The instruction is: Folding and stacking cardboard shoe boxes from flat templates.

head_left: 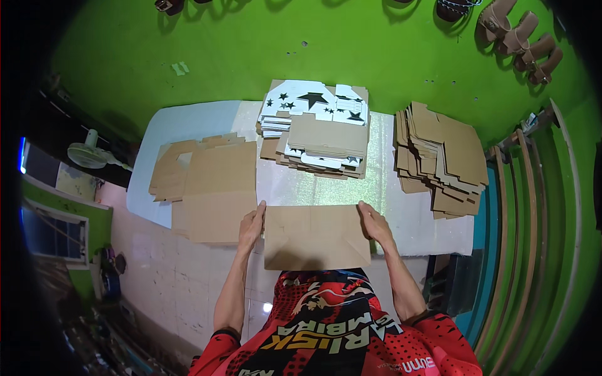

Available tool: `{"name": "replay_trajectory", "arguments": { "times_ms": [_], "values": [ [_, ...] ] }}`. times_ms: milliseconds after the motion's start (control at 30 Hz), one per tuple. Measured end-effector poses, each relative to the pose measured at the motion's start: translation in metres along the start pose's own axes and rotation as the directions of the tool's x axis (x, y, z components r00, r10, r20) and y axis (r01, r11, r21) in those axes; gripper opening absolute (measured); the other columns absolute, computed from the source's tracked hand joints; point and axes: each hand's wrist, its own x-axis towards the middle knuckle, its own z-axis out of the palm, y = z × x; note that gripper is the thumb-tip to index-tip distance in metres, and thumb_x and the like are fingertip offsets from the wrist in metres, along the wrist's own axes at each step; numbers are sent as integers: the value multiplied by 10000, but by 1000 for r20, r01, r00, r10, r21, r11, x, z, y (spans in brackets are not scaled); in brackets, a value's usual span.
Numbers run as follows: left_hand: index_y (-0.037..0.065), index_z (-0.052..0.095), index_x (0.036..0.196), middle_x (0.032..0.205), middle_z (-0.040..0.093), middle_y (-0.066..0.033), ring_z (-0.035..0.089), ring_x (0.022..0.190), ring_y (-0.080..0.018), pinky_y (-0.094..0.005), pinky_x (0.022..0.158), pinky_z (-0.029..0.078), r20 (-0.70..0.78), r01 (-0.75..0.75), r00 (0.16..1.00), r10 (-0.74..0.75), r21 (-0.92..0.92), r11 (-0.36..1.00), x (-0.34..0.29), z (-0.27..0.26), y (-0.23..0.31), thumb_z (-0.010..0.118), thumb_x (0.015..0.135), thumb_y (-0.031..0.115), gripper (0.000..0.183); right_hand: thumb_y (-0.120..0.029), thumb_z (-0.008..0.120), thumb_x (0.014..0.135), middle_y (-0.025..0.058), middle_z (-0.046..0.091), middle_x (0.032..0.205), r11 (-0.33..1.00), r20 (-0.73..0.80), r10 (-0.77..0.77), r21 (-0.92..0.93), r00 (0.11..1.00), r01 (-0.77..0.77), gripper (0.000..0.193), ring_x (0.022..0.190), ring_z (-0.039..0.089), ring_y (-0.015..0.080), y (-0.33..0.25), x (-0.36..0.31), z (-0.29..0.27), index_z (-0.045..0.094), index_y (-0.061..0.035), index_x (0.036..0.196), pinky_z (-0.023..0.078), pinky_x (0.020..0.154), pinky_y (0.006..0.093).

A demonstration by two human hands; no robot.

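Because it looks like plain corrugated board, the brown cardboard piece (317,235), at the table (380,182)'s near edge, should be light, fairly stiff, liable to crease; its opposite side edges suit gripping. Left hand (252,227) and right hand (376,227) clasp those edges. Table covering: pale, partly glittering, bearing cardboard stacks (448,147). Beyond: green wall (251,44), sandals (522,39) mounted.

A green wall (226,56) backs a pale-covered table (194,122) over a light tiled floor (153,266).
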Motion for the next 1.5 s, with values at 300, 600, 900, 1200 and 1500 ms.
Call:
{"name": "replay_trajectory", "arguments": {
  "times_ms": [300, 600, 900, 1200, 1500],
  "values": [
    [-62, 772, 959, 704, 648, -19, 536, 691, -89, -280, 652, 447, -113, -305, 948, 298, -47, 951, -85, -34, 147, 703, 982, 473, 540, -524, 485, 1060, 210, 740, 1208, 987, -426, -161, -45, 890, 157, 561, 1169, 680, 407, -51, -77, -98, 744, -68, 1256, 499, 1026, 422],
    [-68, 604, 1409, 1376, 624, -194, 562, 1320, -306, -430, 1169, 383, -139, -794, 606, 784, -166, 584, -129, -68, 189, 742, 849, 91, 599, -57, 757, 845, 210, 593, 1434, 624, -589, -515, 242, 623, 744, 764, 1368, 549, 322, -77, -119, -147, 439, 72, 1528, 383, 1189, 403],
    [-3, 535, 1464, 1444, 612, -129, 527, 1397, -245, -378, 1146, 421, 74, -281, 934, 349, -448, 849, -78, -14, 5, 574, 752, -159, 730, -61, 676, 753, 216, 599, 1401, 754, -262, -475, 370, 840, 542, 810, 1341, 557, 298, 39, -79, -50, 415, 22, 1516, 382, 1187, 396],
    [79, 379, 1599, 1640, 435, -120, 338, 1558, -248, -383, 1144, 424, 358, -55, 921, 155, -274, 960, -73, 30, -103, 585, 743, -151, 909, -317, 846, 808, 265, 334, 1649, 912, -273, -410, -146, 870, 384, 986, 1520, 324, 463, 118, -71, 46, 337, -78, 1618, 281, 1249, 538],
    [49, 352, 1632, 1653, 403, -158, 324, 1554, -268, -383, 1267, 239, 232, -75, 958, 166, -357, 931, -63, 31, -55, 555, 1013, 263, 686, -447, 837, 801, 183, 360, 1650, 712, -119, -629, -486, 768, 507, 842, 1516, 325, 422, 81, -63, 22, 525, -152, 1526, 111, 1261, 649]
  ]
}}
